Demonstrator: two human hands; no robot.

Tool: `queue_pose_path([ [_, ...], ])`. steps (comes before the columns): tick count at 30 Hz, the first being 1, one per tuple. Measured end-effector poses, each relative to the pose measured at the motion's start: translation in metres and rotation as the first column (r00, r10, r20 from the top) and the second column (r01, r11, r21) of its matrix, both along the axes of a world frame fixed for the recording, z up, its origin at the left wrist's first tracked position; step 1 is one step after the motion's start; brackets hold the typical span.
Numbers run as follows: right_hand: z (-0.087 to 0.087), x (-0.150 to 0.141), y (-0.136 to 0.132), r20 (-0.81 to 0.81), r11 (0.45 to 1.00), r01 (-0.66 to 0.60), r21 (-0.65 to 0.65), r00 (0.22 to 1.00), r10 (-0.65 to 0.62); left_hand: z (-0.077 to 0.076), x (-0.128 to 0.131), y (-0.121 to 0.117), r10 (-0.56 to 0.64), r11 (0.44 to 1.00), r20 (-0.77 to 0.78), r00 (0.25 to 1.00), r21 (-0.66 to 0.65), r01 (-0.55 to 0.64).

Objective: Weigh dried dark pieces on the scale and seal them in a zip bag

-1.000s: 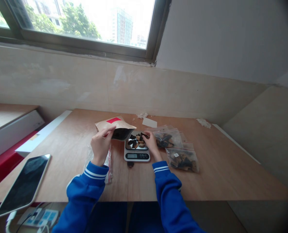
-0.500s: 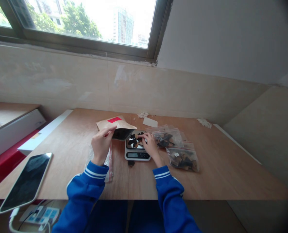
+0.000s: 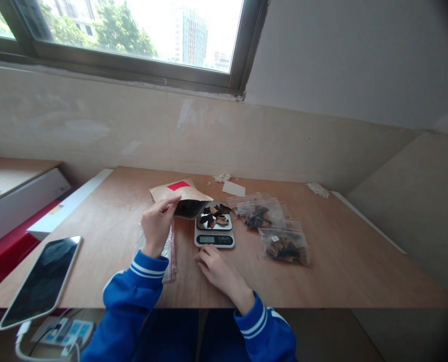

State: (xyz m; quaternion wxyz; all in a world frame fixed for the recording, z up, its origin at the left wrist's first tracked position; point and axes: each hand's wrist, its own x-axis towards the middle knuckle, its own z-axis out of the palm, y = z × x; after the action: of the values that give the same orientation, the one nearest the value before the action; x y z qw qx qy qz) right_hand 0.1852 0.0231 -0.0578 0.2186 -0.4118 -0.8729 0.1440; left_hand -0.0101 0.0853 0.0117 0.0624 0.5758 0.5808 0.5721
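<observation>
Left hand (image 3: 158,226) had its fingers pinched on the mouth edge of a brown paper bag (image 3: 180,193) with a red label; bag tilted, dark inside facing the person. Right hand (image 3: 218,266) was low on the worktop (image 3: 340,251), just in front of a white scale (image 3: 227,241), fingers bent, tips near the scale's front edge; couldn't tell if they gripped anything. Dark-and-tan dried pieces (image 3: 218,219) sat heaped on the scale's tray; display lit, digits too small to read. Right of the scale: two clear zip bags of similar pieces, the rear bag (image 3: 261,213) and the front bag (image 3: 286,247). Flat clear plastic (image 3: 169,259) lay by the left wrist. White card (image 3: 234,188) behind the scale, phone (image 3: 40,281) at far left, cable plugged in.
</observation>
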Motion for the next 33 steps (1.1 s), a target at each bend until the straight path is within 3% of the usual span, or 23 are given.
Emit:
queue_pose_path([
  [8,-0.011,0.01,0.003,-0.07,0.999,-0.022,0.05,0.997,0.025,-0.002,-0.002,-0.001,0.0,1.0,0.011,1.0,-0.012,0.0],
  [12,0.003,0.021,0.007,-0.23,0.996,0.015,0.093,0.973,0.007,-0.002,-0.003,-0.002,0.004,1.0,0.012,1.0,-0.013,-0.004],
  [15,0.017,0.036,0.018,-0.319,0.978,0.145,0.149,0.943,-0.091,0.0,-0.002,-0.003,0.016,1.0,0.011,1.0,-0.016,-0.015],
  [20,0.021,0.053,0.044,-0.234,0.906,0.327,0.27,0.935,-0.268,0.001,-0.002,-0.004,0.004,1.0,0.01,1.0,-0.006,-0.004],
  [28,-0.003,0.052,0.065,-0.157,0.9,0.335,0.279,0.941,-0.301,0.001,-0.004,-0.003,0.01,1.0,0.027,1.0,-0.023,-0.009],
  [33,0.018,0.04,0.05,-0.302,0.917,0.316,0.242,0.923,-0.238,0.001,-0.003,-0.004,0.01,1.0,0.047,0.999,-0.03,-0.008],
])
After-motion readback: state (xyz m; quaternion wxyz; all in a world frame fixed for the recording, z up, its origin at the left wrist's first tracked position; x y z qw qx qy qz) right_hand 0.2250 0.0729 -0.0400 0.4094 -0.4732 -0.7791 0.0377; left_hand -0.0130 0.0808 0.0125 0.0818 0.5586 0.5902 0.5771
